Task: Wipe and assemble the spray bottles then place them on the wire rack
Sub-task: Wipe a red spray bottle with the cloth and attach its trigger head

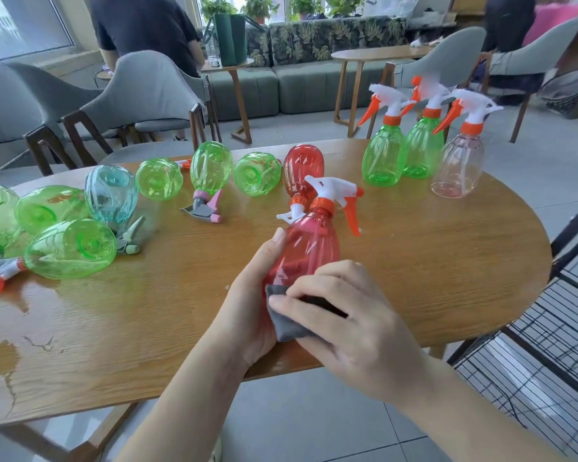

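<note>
The right hand [351, 315] curls its fingers [301, 300] over a grey cloth [289, 323], pressing it against the lower part of a red spray bottle [309, 243]. The left hand [252, 296] grips that bottle from the left, thumb up along its side. The bottle tilts over the near middle of the wooden table [431, 261], its white and orange trigger head on. Far right stand three assembled bottles [422, 145], upright and close together. To the left lie many bottles on their sides [70, 248], mostly green. The black wire rack [554, 348] is just right of the table.
</note>
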A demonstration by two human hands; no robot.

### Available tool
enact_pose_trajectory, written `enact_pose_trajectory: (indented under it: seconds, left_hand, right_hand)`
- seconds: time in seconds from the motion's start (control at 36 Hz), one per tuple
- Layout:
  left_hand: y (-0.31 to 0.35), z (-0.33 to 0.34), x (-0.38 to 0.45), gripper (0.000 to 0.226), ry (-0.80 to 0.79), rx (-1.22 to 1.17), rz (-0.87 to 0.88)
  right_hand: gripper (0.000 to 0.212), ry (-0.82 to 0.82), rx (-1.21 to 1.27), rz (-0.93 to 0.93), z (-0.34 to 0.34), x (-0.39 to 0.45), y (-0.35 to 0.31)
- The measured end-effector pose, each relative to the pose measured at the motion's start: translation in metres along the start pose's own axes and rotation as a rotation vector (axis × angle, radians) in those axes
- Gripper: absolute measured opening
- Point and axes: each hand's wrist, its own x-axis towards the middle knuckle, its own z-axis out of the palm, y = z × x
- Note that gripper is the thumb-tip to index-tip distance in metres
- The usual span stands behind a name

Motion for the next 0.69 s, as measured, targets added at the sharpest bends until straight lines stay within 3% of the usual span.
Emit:
enact_pose_trajectory:
  seconds: [0.11, 0.31, 0.47, 0.61, 0.69]
  left_hand:
    - [0.001, 0.004, 0.004, 0.054, -0.004, -0.033, 0.022]
    - [-0.002, -0.002, 0.007, 0.062, 0.09, 0.149, 0.095]
    - [0.0, 0.001, 0.003, 0.062, 0.077, 0.14, 0.108]
    - [0.001, 0.001, 0.003, 0.098, 0.026, 0.239, 0.101]
    - [-0.001, 0.002, 0.004, 0.097, 0.019, 0.243, 0.076]
  right_hand:
    - [0.019, 0.101, -0.004, 0.068, -0.004, 0.005, 0.008]
    - [0.023, 0.243, -0.028, 0.496, -0.017, 0.016, 0.031]
    - [0.026, 0.223, 0.048, 0.432, -0.011, 0.009, 0.019]
    - [0.027, 0.208, 0.05, 0.414, -0.014, 0.011, 0.022]
    - [0.028, 0.229, 0.08, 0.498, -0.017, 0.014, 0.023]
